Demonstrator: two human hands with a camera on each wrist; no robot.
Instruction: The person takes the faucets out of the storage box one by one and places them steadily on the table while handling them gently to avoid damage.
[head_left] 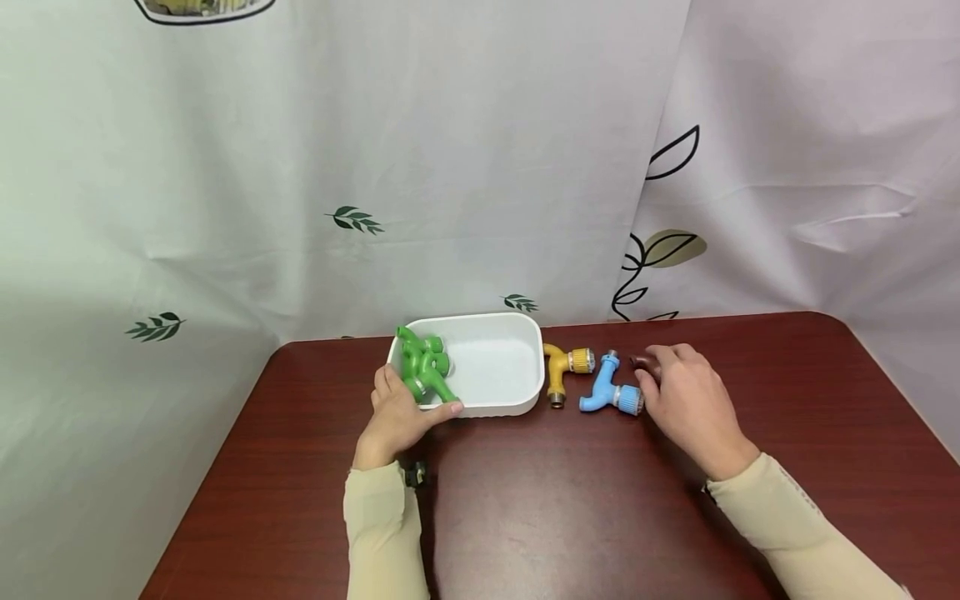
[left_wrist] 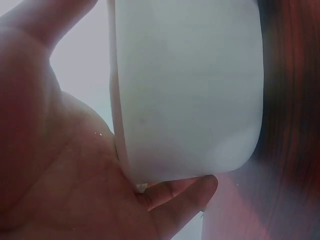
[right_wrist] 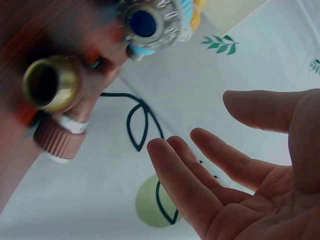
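Note:
A white plastic tray (head_left: pixel 498 409) stands near the table's back edge, with green taps (head_left: pixel 435 379) heaped at its left end. My left hand (head_left: pixel 393 417) holds the tray's left end, thumb along the front rim and fingers round the side; the left wrist view shows fingertips bent about the wall. On the right, my right hand (head_left: pixel 693 408) hovers over a brown tap (head_left: pixel 645 363), mostly hidden in the head view. The right wrist view shows the brown tap (right_wrist: pixel 60 137) apart from the spread fingers. Left of this hand lies a blue tap (head_left: pixel 604 388).
Between the tray and the blue tap lies a yellow tap (head_left: pixel 557 367), close to the tray's right wall. A pale curtain (head_left: pixel 465 167) with leaf prints hangs behind the dark red table (head_left: pixel 525 508).

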